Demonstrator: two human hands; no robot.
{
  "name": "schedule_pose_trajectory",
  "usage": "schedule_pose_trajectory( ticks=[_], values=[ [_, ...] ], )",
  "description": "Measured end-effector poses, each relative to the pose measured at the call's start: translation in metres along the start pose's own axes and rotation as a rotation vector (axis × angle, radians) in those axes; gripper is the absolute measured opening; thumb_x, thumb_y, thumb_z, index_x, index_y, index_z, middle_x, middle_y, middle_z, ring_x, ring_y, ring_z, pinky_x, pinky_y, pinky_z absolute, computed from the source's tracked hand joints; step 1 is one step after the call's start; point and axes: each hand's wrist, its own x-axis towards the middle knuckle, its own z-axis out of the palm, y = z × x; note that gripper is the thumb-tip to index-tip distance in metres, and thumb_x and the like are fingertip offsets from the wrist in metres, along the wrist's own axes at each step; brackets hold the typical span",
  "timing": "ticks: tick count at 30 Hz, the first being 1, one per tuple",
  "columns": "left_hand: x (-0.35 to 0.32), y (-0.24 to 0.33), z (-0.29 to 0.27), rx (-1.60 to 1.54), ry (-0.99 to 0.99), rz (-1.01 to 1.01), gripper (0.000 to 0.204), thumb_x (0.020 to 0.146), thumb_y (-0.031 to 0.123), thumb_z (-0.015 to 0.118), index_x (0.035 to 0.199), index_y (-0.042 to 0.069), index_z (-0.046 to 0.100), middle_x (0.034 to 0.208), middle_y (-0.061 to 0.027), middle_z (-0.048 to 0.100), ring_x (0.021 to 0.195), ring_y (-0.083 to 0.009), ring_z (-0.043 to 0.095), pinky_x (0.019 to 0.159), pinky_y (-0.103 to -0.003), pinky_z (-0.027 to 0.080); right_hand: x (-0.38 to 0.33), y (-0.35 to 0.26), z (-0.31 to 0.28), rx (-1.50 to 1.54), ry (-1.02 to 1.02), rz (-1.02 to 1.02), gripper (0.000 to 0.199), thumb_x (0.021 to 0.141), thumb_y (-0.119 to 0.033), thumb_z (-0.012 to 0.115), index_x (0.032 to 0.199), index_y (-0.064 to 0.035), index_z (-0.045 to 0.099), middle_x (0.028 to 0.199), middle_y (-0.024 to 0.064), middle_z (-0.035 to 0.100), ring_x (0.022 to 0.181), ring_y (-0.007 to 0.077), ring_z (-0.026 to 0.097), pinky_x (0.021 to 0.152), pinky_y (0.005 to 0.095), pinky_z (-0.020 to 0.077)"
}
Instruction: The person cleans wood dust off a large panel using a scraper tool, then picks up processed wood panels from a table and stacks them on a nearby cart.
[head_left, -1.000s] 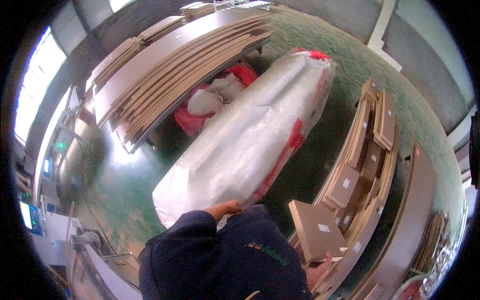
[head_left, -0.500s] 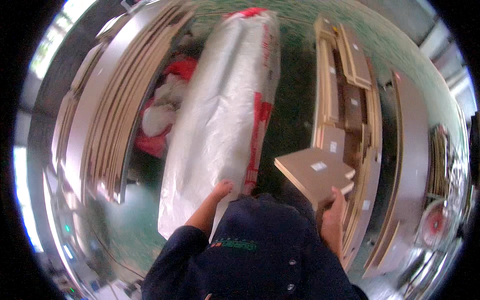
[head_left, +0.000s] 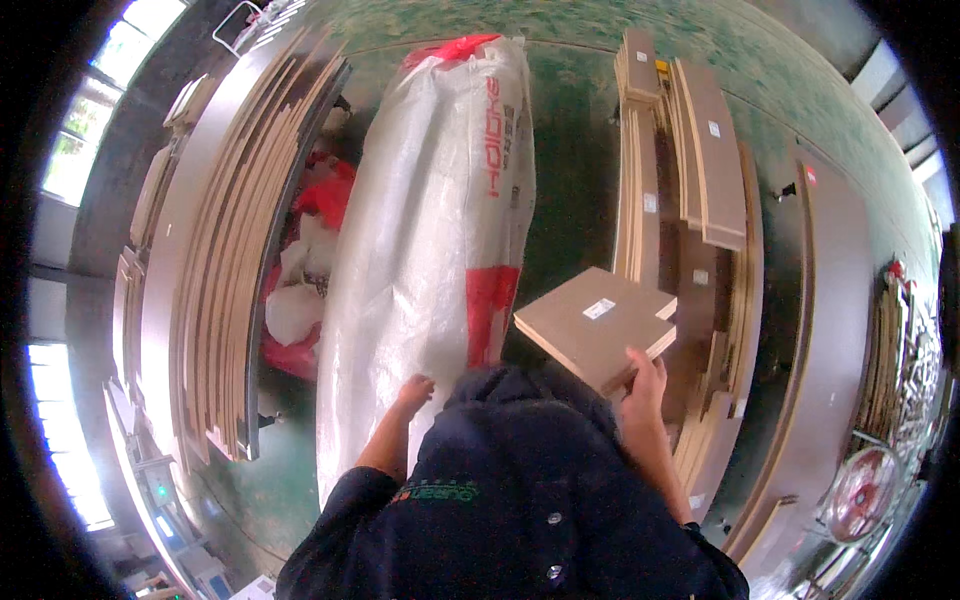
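Green concrete floor (head_left: pixel 580 150) spreads under long stacks of brown boards; one stack of boards (head_left: pixel 215 290) runs along the left, another, the right-hand board stack (head_left: pixel 700 170), lies to the right with small white labels on several pieces; between them lies a very long white plastic sack (head_left: pixel 430 230) with red printing and a red end, stuffed full, though what fills it cannot be told through the woven plastic; beside it on the left sit red and white bags (head_left: pixel 300 260), crumpled, contents hidden. The left hand (head_left: pixel 414 390) rests on the near part of the sack, fingers bent against the plastic; whether it grips or only touches cannot be told. The right hand (head_left: pixel 646 385) is closed on the near edge of a few flat brown panels (head_left: pixel 595 325), thumb on top, holding them level in the air just right of the sack and above the floor; a white label sits on the top panel.
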Motion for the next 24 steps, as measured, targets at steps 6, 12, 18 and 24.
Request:
schedule_pose_trajectory(
  ticks=[6,12,18,24],
  values=[
    [0.092,0.175,-0.062,-0.578,0.156,-0.365,0.023,0.086,0.02,0.057,0.103,0.004,0.06,0.087,-0.011,0.064,0.075,-0.024,0.062,0.064,-0.035,0.049,0.124,-0.116,0.106,-0.033,0.015,-0.111,0.044,0.075,-0.01,0.068,0.114,0.0,0.053,0.104,0.0069,0.056,0.096,0.02,0.053,0.084,0.0361,0.0415],
    [0.288,0.114,-0.098,0.11,-0.144,-0.094,0.019,0.079,0.018,0.061,0.094,0.008,0.065,0.087,-0.0149,0.065,0.084,-0.0327,0.063,0.073,-0.042,0.051,0.268,-0.195,0.217,0.007,-0.012,-0.17,0.04,0.075,-0.008,0.067,0.112,-0.0018,0.054,0.1,0.0048,0.056,0.091,0.0179,0.052,0.082,0.0345,0.0412],
    [0.493,0.355,-0.255,0.436,-0.119,0.053,0.023,0.086,0.022,0.05,0.095,0.007,0.066,0.089,-0.017,0.065,0.091,-0.031,0.063,0.079,-0.043,0.05,0.384,-0.276,0.329,-0.137,0.136,-0.134,0.039,0.076,-0.011,0.066,0.112,-0.0045,0.054,0.096,0.0059,0.057,0.091,0.0199,0.057,0.073,0.0332,0.0477],
    [0.664,0.592,-0.415,-0.343,0.287,0.175,0.034,0.085,0.033,0.057,0.103,0.005,0.061,0.096,-0.0159,0.065,0.086,-0.0301,0.063,0.078,-0.038,0.048,0.482,-0.357,0.472,-0.191,-0.046,-0.206,0.03,0.08,-0.014,0.063,0.109,-0.0076,0.056,0.092,0.0051,0.056,0.085,0.0169,0.058,0.068,0.031,0.0481]
  ],
)
